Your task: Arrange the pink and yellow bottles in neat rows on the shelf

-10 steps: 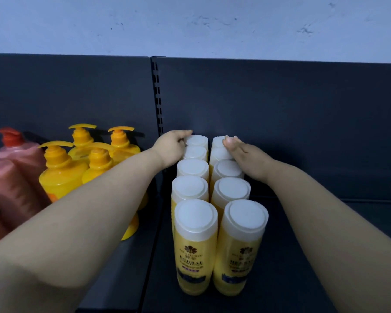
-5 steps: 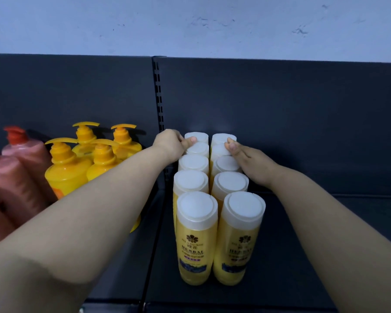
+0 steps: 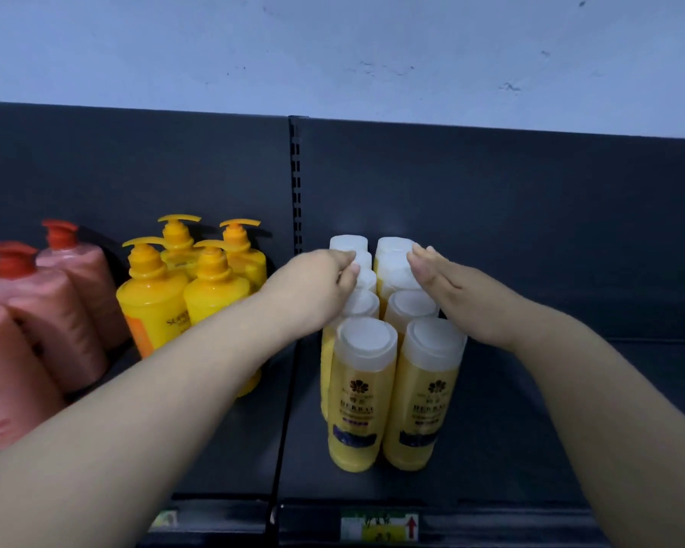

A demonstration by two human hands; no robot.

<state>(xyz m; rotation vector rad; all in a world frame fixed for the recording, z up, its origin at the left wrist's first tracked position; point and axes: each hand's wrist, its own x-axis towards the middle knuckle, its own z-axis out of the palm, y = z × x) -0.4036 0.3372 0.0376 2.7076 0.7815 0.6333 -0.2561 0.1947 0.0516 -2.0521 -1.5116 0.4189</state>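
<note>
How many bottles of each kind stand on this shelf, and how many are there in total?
Pink pump bottles: 3 in view, the row is cut by the picture's edge
Yellow pump bottles: 4
Yellow bottles with white caps: 10, rear ones partly hidden
Total: 17

A single head-worn camera looks forward and slightly down along both forearms, close to the shelf (image 3: pixel 550 429). The left hand (image 3: pixel 317 288) and right hand (image 3: pixel 451 296) sit mid-frame, bottles (image 3: pixel 362 393) between them, wall (image 3: pixel 333 53) above them.
</note>
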